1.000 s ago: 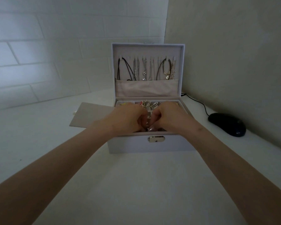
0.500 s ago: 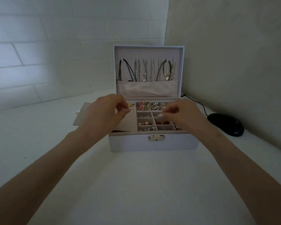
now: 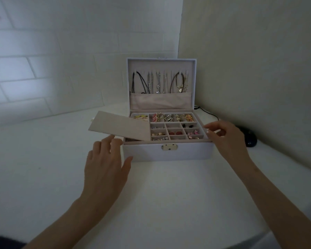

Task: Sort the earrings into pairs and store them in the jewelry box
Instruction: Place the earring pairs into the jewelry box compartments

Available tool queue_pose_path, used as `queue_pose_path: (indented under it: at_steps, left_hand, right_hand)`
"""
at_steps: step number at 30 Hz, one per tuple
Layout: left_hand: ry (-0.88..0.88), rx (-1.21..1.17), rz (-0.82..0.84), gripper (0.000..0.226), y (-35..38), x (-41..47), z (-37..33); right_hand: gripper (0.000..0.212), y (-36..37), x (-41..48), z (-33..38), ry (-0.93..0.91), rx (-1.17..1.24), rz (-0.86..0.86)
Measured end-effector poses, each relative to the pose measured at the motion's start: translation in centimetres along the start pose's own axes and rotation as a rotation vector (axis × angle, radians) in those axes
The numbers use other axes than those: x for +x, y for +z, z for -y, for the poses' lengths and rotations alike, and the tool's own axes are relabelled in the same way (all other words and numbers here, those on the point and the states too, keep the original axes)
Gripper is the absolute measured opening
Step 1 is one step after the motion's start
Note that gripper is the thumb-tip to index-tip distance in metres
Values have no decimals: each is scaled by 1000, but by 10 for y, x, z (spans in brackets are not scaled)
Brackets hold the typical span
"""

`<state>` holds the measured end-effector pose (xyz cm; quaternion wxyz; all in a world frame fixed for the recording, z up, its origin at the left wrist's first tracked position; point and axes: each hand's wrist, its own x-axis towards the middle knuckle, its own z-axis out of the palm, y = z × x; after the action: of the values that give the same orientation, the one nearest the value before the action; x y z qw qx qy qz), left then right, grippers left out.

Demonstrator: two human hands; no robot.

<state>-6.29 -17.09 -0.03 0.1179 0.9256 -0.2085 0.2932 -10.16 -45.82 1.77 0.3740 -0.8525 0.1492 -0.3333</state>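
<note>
Earrings (image 3: 176,133) fill the small compartments of the open jewelry box (image 3: 167,152) on the table (image 3: 160,194). My left hand (image 3: 104,169) is spread and empty, fingertips just under the loose cover panel (image 3: 120,127) lying skewed across the box's left side. My right hand (image 3: 226,139), loosely open and empty, hovers beside the box's right rim. A careless nudge could tip that panel into the compartments and scatter sorted pairs.

Dark computer mouse (image 3: 248,139) (corded) on white table (image 3: 169,194) by wall.
</note>
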Motion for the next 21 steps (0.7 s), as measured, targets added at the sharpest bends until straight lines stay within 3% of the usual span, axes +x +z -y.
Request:
queue_pose_path:
  at_steps: [10, 15, 21]
  left_hand:
    - [238, -280, -10, 58, 17, 10, -29]
    - [288, -309, -10, 43, 26, 17, -37]
    - [312, -322, -24, 34, 31, 33, -37]
  right_hand:
    - [24, -9, -4, 2, 30, 219, -18]
    - [25, -11, -5, 1, 41, 273, 17]
    - [17, -10, 8, -4, -140, -84, 117]
